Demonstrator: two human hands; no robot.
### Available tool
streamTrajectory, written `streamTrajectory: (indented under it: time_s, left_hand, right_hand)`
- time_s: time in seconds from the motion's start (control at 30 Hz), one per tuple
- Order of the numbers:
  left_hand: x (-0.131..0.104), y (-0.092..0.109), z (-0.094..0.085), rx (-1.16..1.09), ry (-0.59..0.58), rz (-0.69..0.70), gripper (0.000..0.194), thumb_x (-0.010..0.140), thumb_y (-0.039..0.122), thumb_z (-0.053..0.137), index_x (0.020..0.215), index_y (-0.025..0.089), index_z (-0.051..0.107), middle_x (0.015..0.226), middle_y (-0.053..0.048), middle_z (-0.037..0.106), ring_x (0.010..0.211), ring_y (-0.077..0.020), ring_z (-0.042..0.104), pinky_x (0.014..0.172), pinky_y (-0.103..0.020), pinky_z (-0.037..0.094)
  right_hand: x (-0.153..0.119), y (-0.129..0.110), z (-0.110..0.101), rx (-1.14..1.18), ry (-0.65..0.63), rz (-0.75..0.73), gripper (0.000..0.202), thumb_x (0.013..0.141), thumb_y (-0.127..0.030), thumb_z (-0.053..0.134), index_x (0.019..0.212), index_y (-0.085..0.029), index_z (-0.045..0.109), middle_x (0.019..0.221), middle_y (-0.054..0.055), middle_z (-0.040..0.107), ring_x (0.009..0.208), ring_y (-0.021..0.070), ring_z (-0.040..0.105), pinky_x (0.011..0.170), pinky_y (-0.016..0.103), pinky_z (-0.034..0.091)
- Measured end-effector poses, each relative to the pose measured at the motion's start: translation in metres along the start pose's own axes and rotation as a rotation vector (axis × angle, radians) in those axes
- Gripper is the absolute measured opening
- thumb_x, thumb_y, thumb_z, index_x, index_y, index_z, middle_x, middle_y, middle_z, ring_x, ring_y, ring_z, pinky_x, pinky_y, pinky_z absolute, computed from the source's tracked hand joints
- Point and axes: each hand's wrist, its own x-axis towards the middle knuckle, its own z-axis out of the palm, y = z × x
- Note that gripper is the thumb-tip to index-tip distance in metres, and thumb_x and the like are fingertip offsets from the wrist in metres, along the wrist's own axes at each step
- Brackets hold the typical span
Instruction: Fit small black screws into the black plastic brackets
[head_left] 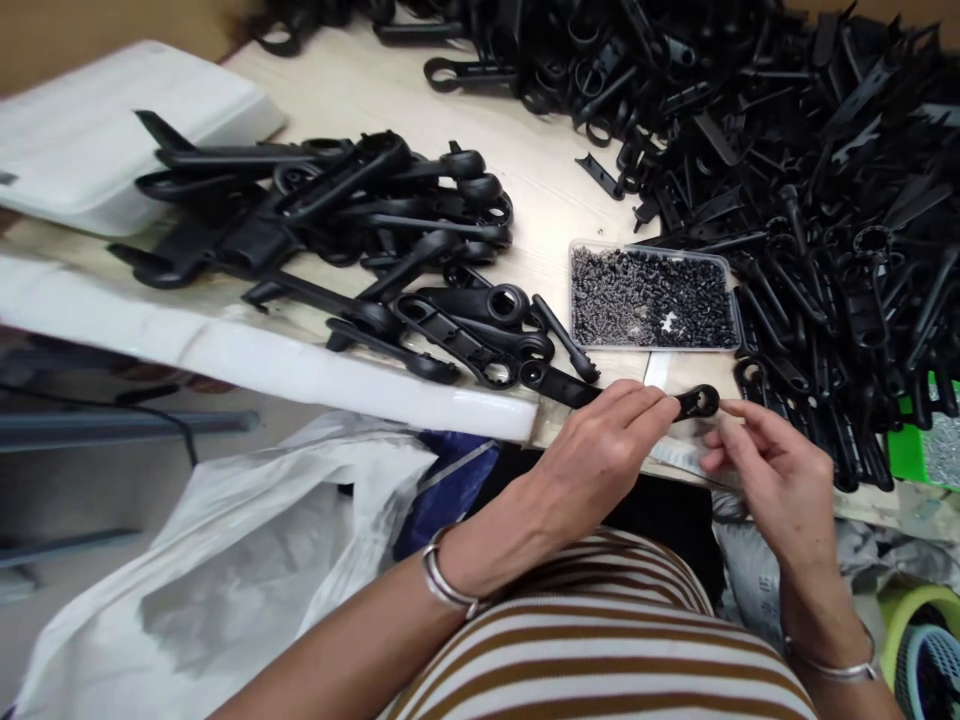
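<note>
Right of centre in the frame, a black ring-ended part (686, 407) is held over the near edge of the table (540, 170) in the closed grip of the left hand (607, 440). The grip of the right hand (784, 480) is poised just beside the ring, but whether anything is pinched there cannot be told. Above the hands, a clear tray (652, 348) of tiny pieces (645, 290) is flanked by a left-hand heap (337, 215) and a larger upper-right heap (787, 150) of black parts.
</note>
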Motion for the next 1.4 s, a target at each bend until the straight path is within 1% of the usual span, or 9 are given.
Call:
streamTrajectory:
  time_s: [0.07, 0.17, 0.3, 0.6, 0.77, 0.9, 1.07, 1.23, 1.4]
  left_hand:
    - [-0.001, 0.002, 0.004, -0.024, 0.101, 0.012, 0.019, 0.092, 0.004, 0.051, 0.107, 0.014, 0.056, 0.098, -0.006, 0.068, 0.093, -0.0159, 0.061, 0.087, -0.031, 0.055]
    - [0.0, 0.007, 0.005, -0.029, 0.184, 0.037, 0.021, 0.091, 0.004, 0.053, 0.109, 0.014, 0.056, 0.099, -0.007, 0.068, 0.093, -0.0155, 0.062, 0.088, -0.032, 0.056]
    - [0.001, 0.014, 0.003, -0.033, 0.207, 0.054, 0.022, 0.091, 0.004, 0.054, 0.109, 0.015, 0.057, 0.097, -0.007, 0.069, 0.092, -0.0152, 0.063, 0.086, -0.032, 0.056]
    - [-0.004, 0.023, 0.0, -0.058, 0.187, 0.096, 0.026, 0.088, 0.002, 0.056, 0.112, 0.013, 0.058, 0.103, -0.01, 0.069, 0.096, -0.0172, 0.065, 0.087, -0.034, 0.057]
    - [-0.01, 0.022, 0.0, -0.048, 0.185, 0.056, 0.025, 0.086, 0.004, 0.062, 0.11, 0.013, 0.06, 0.103, -0.01, 0.069, 0.094, -0.0157, 0.066, 0.088, -0.03, 0.057]
    - [-0.012, 0.02, 0.0, -0.083, 0.133, 0.082, 0.027, 0.087, 0.014, 0.066, 0.113, 0.012, 0.059, 0.109, -0.012, 0.068, 0.102, -0.018, 0.066, 0.093, -0.031, 0.057]
    - [-0.008, 0.018, -0.017, -0.029, 0.098, 0.115, 0.029, 0.088, 0.015, 0.065, 0.116, 0.017, 0.058, 0.106, -0.009, 0.071, 0.102, -0.0207, 0.066, 0.093, -0.038, 0.056]
    - [-0.01, 0.003, -0.039, 0.205, 0.193, 0.081, 0.032, 0.088, 0.007, 0.061, 0.116, 0.023, 0.06, 0.098, -0.006, 0.071, 0.092, -0.0223, 0.064, 0.085, -0.042, 0.053]
    - [-0.016, -0.008, -0.051, 0.416, 0.267, 0.027, 0.025, 0.089, 0.008, 0.058, 0.108, 0.024, 0.061, 0.089, -0.004, 0.07, 0.084, -0.0217, 0.062, 0.078, -0.04, 0.047]
  right_hand:
    - [-0.005, 0.002, 0.004, 0.261, 0.05, 0.108, 0.044, 0.084, -0.042, 0.068, 0.12, -0.018, 0.059, 0.08, 0.004, 0.074, 0.065, 0.0181, 0.071, 0.065, 0.033, 0.061]
    - [-0.009, -0.003, 0.014, 0.566, -0.01, 0.184, 0.063, 0.078, -0.039, 0.075, 0.131, -0.021, 0.047, 0.089, 0.004, 0.075, 0.076, 0.0203, 0.073, 0.071, 0.037, 0.063]
    - [-0.006, -0.01, 0.021, 0.776, 0.003, 0.204, 0.059, 0.075, -0.032, 0.078, 0.126, -0.022, 0.049, 0.089, 0.001, 0.074, 0.076, 0.018, 0.073, 0.079, 0.039, 0.062]
    - [0.001, -0.01, 0.027, 0.782, 0.148, 0.218, 0.043, 0.065, -0.027, 0.077, 0.104, -0.019, 0.059, 0.064, -0.005, 0.066, 0.053, 0.0125, 0.062, 0.055, 0.026, 0.056]
    - [0.003, -0.012, 0.032, 0.737, 0.09, 0.17, 0.039, 0.07, -0.028, 0.071, 0.106, -0.02, 0.057, 0.065, -0.005, 0.065, 0.053, 0.0134, 0.06, 0.054, 0.027, 0.053]
    - [-0.001, -0.016, 0.016, 0.561, -0.044, 0.122, 0.038, 0.08, -0.023, 0.059, 0.117, -0.022, 0.058, 0.065, -0.006, 0.056, 0.062, 0.0123, 0.057, 0.064, 0.026, 0.052]
    - [-0.006, -0.003, -0.041, 0.115, -0.092, -0.039, 0.043, 0.085, -0.029, 0.057, 0.127, -0.021, 0.061, 0.067, -0.005, 0.051, 0.058, 0.0111, 0.048, 0.054, 0.022, 0.044]
    - [0.005, 0.019, -0.098, -0.448, 0.148, -0.167, 0.043, 0.091, -0.03, 0.051, 0.133, -0.02, 0.055, 0.081, 0.001, 0.067, 0.065, 0.0136, 0.058, 0.063, 0.025, 0.045]
    - [0.026, 0.032, -0.102, -0.805, 0.332, -0.302, 0.039, 0.093, -0.03, 0.047, 0.128, -0.017, 0.059, 0.089, 0.009, 0.072, 0.069, 0.0207, 0.065, 0.065, 0.03, 0.045]
